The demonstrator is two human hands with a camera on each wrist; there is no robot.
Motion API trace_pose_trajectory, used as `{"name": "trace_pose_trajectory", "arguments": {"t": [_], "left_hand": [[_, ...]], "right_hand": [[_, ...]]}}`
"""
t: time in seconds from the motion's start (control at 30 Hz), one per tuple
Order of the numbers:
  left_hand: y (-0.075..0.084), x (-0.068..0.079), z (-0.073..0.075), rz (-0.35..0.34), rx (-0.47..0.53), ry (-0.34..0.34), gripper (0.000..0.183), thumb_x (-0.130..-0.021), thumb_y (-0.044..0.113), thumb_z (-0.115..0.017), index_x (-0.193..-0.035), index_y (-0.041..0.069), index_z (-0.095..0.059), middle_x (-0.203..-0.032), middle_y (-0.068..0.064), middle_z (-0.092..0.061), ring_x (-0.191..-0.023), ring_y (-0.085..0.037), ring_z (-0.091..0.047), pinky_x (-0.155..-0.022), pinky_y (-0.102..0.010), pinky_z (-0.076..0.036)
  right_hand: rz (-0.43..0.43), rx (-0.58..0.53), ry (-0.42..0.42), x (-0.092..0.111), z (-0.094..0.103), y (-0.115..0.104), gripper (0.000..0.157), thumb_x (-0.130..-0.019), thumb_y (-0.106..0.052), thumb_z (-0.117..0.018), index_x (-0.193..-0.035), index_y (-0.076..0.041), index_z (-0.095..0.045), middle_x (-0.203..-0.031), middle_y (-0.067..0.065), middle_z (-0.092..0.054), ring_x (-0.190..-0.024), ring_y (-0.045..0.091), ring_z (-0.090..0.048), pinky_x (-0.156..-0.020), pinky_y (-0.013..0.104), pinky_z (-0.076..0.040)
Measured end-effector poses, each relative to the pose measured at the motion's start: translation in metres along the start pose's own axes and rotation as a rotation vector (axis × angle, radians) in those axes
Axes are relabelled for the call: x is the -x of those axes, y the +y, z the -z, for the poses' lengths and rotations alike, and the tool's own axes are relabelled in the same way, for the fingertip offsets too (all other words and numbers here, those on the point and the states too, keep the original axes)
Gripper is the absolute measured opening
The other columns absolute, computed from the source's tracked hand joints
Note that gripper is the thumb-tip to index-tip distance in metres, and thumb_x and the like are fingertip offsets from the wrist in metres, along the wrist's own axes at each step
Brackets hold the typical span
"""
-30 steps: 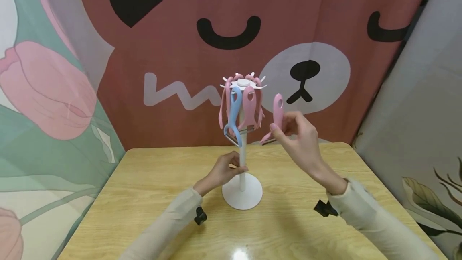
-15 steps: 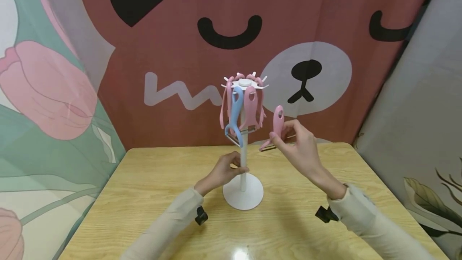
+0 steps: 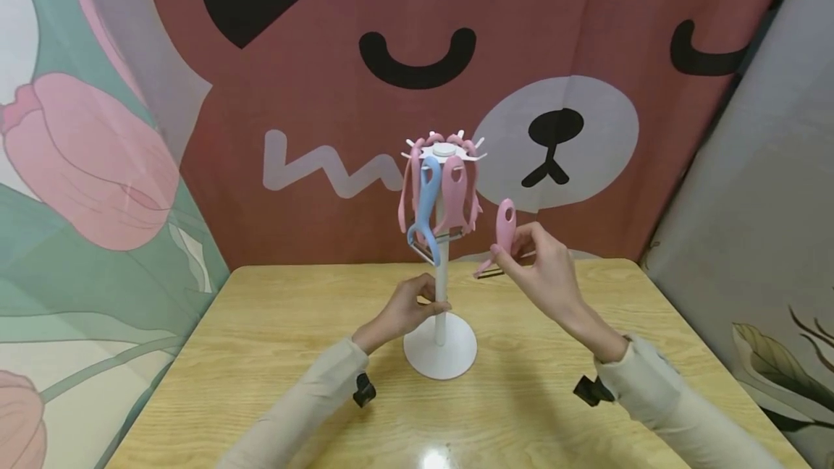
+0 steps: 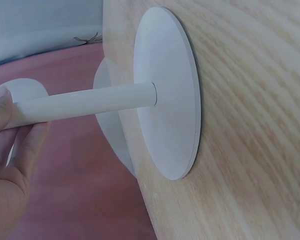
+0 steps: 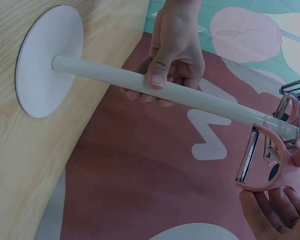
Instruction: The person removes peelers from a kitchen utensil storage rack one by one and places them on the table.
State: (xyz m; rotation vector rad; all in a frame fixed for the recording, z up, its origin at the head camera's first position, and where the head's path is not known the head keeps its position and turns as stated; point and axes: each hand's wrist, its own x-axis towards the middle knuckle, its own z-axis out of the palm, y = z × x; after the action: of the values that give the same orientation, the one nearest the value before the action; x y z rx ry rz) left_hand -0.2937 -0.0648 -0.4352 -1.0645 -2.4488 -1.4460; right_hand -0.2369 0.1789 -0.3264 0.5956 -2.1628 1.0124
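Note:
A white stand [image 3: 440, 324] with a round base and a hooked top rises from the table. Around its pole curl the fingers and thumb of my left hand [image 3: 407, 306], low down near the base; the left wrist view shows the pole [image 4: 85, 104] in that grip. My right hand [image 3: 547, 266] pinches a pink peeler [image 3: 505, 226] by its handle, right of the stand and apart from it, blade end down. In the right wrist view the peeler's blade [image 5: 247, 156] shows clearly. A blue peeler [image 3: 426, 197] and several pink peelers [image 3: 454, 194] hang from the hooks.
The stand is on a wooden table [image 3: 274, 353] whose far edge meets a patterned curtain [image 3: 313, 223]. A grey fabric [image 3: 749, 237] hangs along the right side. Black wrist cameras [image 3: 593, 389] sit under the sleeves.
My right hand has come down a little with the pink peeler, which hung nearer the hooks' height one second ago. The left hand keeps its hold on the pole.

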Motion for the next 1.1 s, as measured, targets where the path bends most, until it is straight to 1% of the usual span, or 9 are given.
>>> {"name": "trace_pose_trajectory", "arguments": {"t": [0.3,0.4,0.5,0.6,0.73,0.93,1.0,1.1], "left_hand": [[-0.002,0.0,0.001,-0.01,0.022,-0.006,0.019,-0.089,0.008,-0.074,-0.102,0.001,-0.062,-0.096,-0.007,-0.07,-0.087,-0.019,-0.069,-0.074,-0.027,-0.057],[-0.002,-0.001,0.0,-0.013,0.017,-0.004,0.019,-0.089,0.008,-0.074,-0.102,0.001,-0.062,-0.096,-0.007,-0.07,-0.087,-0.019,-0.069,-0.076,-0.028,-0.056],[-0.002,0.0,0.0,-0.004,0.007,-0.01,0.019,-0.09,0.009,-0.074,-0.102,0.002,-0.062,-0.095,-0.006,-0.07,-0.086,-0.018,-0.069,-0.077,-0.028,-0.056],[-0.002,0.0,0.0,0.01,0.02,-0.015,0.018,-0.09,0.009,-0.074,-0.102,0.002,-0.062,-0.095,-0.006,-0.07,-0.087,-0.017,-0.068,-0.076,-0.028,-0.056],[-0.002,0.001,-0.001,0.002,0.021,-0.012,0.019,-0.089,0.008,-0.074,-0.102,0.002,-0.062,-0.095,-0.006,-0.07,-0.087,-0.017,-0.068,-0.076,-0.027,-0.056],[-0.001,0.001,-0.002,0.0,-0.002,-0.014,0.019,-0.089,0.008,-0.074,-0.102,0.002,-0.061,-0.095,-0.006,-0.07,-0.085,-0.015,-0.068,-0.077,-0.026,-0.055],[-0.001,0.002,-0.002,0.0,-0.002,-0.012,0.019,-0.089,0.007,-0.074,-0.102,0.001,-0.061,-0.095,-0.006,-0.07,-0.085,-0.016,-0.068,-0.077,-0.027,-0.055],[-0.001,0.001,-0.002,-0.008,0.003,-0.003,0.02,-0.089,0.006,-0.074,-0.102,0.001,-0.061,-0.094,-0.006,-0.07,-0.085,-0.017,-0.068,-0.077,-0.031,-0.056]], "right_hand": [[-0.028,0.012,-0.013,0.006,-0.001,0.007,0.021,-0.087,-0.011,-0.076,-0.095,-0.003,-0.058,-0.077,0.002,-0.062,-0.069,0.013,-0.062,-0.062,0.016,-0.053],[-0.038,0.013,-0.013,0.007,0.0,0.008,0.02,-0.087,-0.011,-0.076,-0.095,-0.003,-0.059,-0.077,0.001,-0.062,-0.068,0.014,-0.062,-0.062,0.016,-0.053],[-0.056,0.024,-0.026,0.008,0.001,0.01,0.021,-0.087,-0.013,-0.076,-0.095,-0.004,-0.059,-0.075,0.0,-0.062,-0.066,0.014,-0.061,-0.061,0.018,-0.053],[-0.066,0.041,-0.042,0.009,0.0,0.012,0.023,-0.087,-0.016,-0.077,-0.096,-0.004,-0.059,-0.073,0.0,-0.061,-0.064,0.013,-0.061,-0.059,0.021,-0.054],[-0.063,0.045,-0.055,0.011,-0.001,0.013,0.025,-0.087,-0.015,-0.076,-0.1,-0.002,-0.059,-0.073,0.0,-0.062,-0.062,0.013,-0.061,-0.058,0.024,-0.054],[-0.077,0.066,-0.1,0.019,-0.003,0.017,0.027,-0.088,-0.015,-0.076,-0.103,-0.001,-0.059,-0.073,0.0,-0.062,-0.062,0.012,-0.061,-0.055,0.026,-0.052],[-0.083,0.07,-0.11,0.02,-0.004,0.018,0.027,-0.088,-0.016,-0.075,-0.104,-0.002,-0.058,-0.074,0.0,-0.062,-0.063,0.012,-0.061,-0.054,0.026,-0.051],[-0.087,0.069,-0.12,0.02,-0.005,0.019,0.027,-0.089,-0.017,-0.074,-0.105,-0.002,-0.058,-0.075,0.0,-0.063,-0.065,0.013,-0.062,-0.054,0.027,-0.05]]}}
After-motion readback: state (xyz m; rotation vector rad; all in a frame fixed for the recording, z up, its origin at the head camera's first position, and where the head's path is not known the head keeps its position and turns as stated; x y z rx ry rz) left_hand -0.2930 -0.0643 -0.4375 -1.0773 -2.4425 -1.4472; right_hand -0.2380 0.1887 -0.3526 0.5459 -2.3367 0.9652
